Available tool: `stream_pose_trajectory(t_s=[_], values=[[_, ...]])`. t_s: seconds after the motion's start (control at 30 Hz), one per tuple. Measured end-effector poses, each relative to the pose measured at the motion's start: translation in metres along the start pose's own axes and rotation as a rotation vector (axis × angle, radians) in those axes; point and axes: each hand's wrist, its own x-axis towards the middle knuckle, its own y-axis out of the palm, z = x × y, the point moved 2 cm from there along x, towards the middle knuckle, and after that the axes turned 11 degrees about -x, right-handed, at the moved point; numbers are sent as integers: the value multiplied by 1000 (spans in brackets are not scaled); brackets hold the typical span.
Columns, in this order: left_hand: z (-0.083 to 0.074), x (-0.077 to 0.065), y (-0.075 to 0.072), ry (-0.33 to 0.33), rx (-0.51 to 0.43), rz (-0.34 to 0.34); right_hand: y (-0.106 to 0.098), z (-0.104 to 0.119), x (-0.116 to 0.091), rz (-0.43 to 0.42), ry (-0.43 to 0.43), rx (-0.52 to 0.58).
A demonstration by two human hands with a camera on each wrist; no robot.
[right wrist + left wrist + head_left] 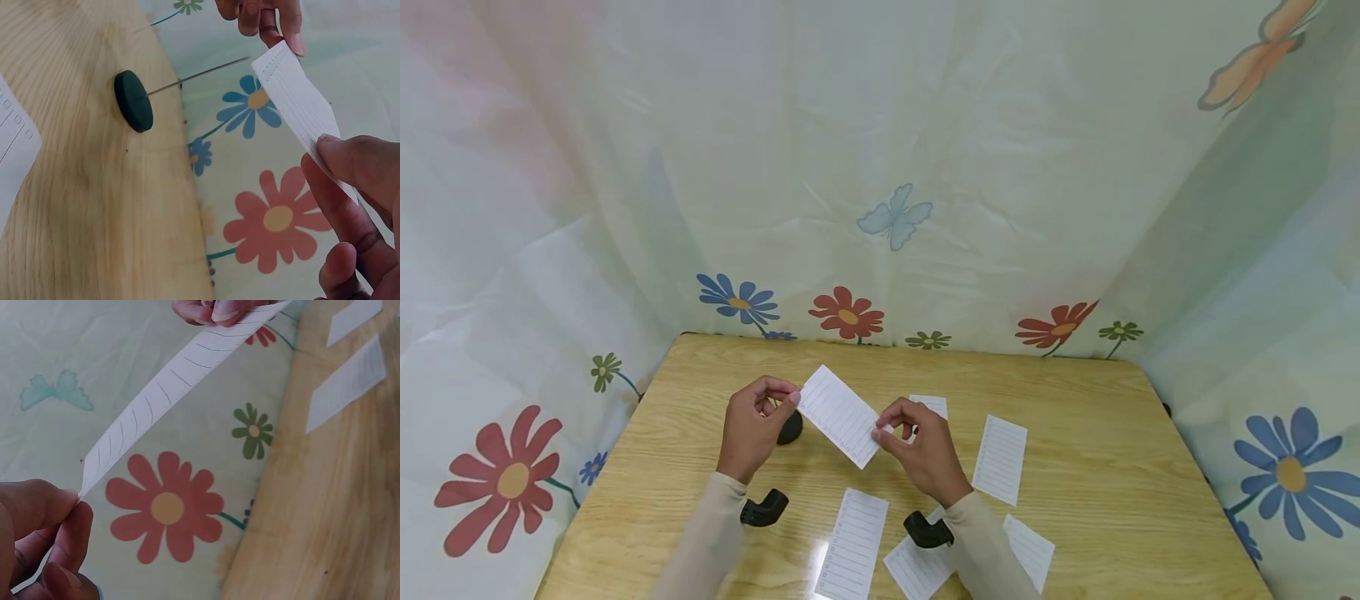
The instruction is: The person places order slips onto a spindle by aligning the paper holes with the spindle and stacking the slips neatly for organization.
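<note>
Both hands hold one lined white paper slip [837, 415] above the table, tilted between them. My left hand [756, 425] pinches its upper left end between thumb and finger; my right hand [925, 442] pinches the lower right end. In the left wrist view the slip [147, 403] appears nearly edge-on and slightly bowed. A bill spike with a round black base [133, 101] and a thin upright metal pin [200, 76] stands on the table close to the left hand. No paper shows on the pin. In the head view the left hand partly hides the spike.
More lined slips lie on the wooden table [1112, 467]: one slip [852, 546] in front, another slip [1000, 458] to the right, and others beneath and behind the right forearm. A flower-printed curtain [760, 167] surrounds the table's back and sides.
</note>
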Motion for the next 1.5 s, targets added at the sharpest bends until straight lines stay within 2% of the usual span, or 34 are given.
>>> stream_pose_trajectory(t_s=[0.23,0.43,0.63,1.07,1.5], values=[[-7,7,-13,14,22,-33,7,11,9,14,5,52],[-8,12,-22,14,29,-78,17,18,17,8,-7,76],[-8,15,-31,16,34,-95,27,22,23,21,4,99],[3,29,-47,-27,19,-101,47,26,39,65,46,114],[22,38,-53,-95,31,-108,61,21,50,97,113,96]])
